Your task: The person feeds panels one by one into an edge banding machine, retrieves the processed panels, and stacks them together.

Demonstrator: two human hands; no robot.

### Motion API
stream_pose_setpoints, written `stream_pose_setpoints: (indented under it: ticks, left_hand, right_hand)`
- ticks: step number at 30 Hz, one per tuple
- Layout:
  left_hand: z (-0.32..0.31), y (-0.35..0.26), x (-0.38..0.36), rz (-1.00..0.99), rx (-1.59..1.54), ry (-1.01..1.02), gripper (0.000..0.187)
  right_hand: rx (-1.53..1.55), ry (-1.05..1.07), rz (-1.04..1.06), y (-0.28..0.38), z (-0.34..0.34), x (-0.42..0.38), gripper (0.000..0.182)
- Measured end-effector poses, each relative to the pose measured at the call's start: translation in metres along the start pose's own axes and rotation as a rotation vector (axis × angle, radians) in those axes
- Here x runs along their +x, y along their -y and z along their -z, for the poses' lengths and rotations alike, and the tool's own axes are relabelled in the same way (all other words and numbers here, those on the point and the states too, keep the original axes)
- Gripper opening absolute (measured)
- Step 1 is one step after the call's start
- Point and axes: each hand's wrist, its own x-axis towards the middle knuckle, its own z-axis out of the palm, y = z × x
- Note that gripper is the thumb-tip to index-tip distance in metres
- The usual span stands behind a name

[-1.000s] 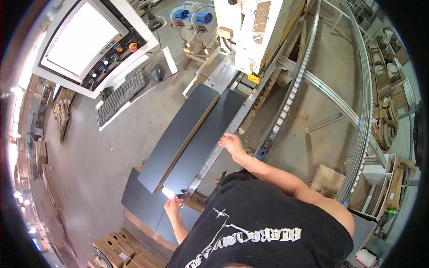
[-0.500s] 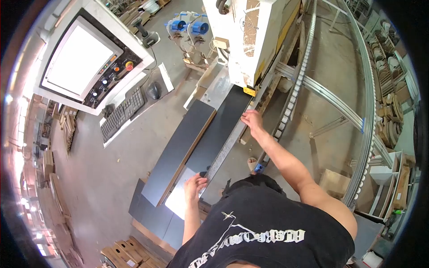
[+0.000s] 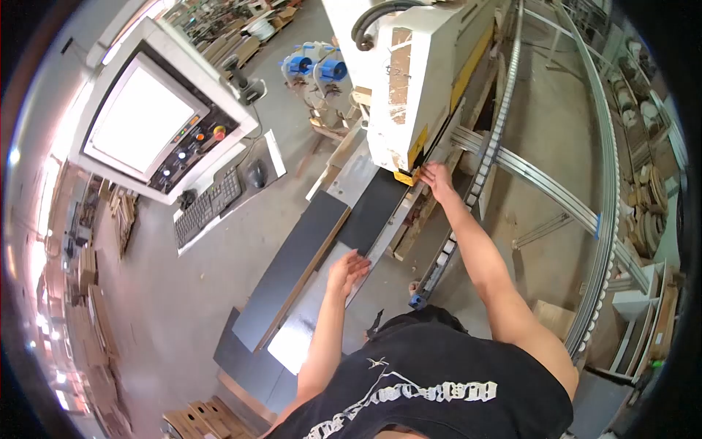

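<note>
A dark panel (image 3: 373,212) lies on the machine's metal feed bed, its far end under the white machine housing (image 3: 402,110). My left hand (image 3: 349,272) is open at the panel's near end, fingers stretched toward its rear edge. My right hand (image 3: 437,181) is beside the yellow guard (image 3: 406,178) at the housing's lower corner, fingers loosely extended with fingertips close to the guard and the bed's edge. A second dark panel (image 3: 300,256), with a brown raw edge, rests left of the first one. Below it sit more dark panels (image 3: 248,366).
To the left stands a control console (image 3: 146,117) with a bright screen, buttons and a keyboard (image 3: 208,208). A roller rail (image 3: 482,161) on metal supports runs along the right. Blue reels (image 3: 333,69) stand behind the bed, and cartons (image 3: 208,421) lie at lower left.
The dark panel has moved forward under the housing, baring more metal bed behind it. Both my hands have moved forward along the bed, and the view has shifted slightly.
</note>
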Motion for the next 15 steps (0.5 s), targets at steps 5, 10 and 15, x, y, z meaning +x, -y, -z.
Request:
stream_pose_setpoints:
  ticks: [5,10,15]
  left_hand:
    - [-0.019,-0.015,-0.039,-0.083,0.019,0.173,0.044]
    - [0.032,-0.018,-0.111,-0.232,0.066,0.144,0.039]
    - [0.159,-0.001,-0.17,-0.531,0.188,-0.478,0.024]
  right_hand:
    - [-0.113,-0.183,0.328,-0.009,0.001,-0.018,0.03]
    - [-0.241,-0.016,0.308,-0.06,-0.009,-0.119,0.02]
    - [-0.543,0.509,-0.045,-0.112,-0.067,-0.198,0.036]
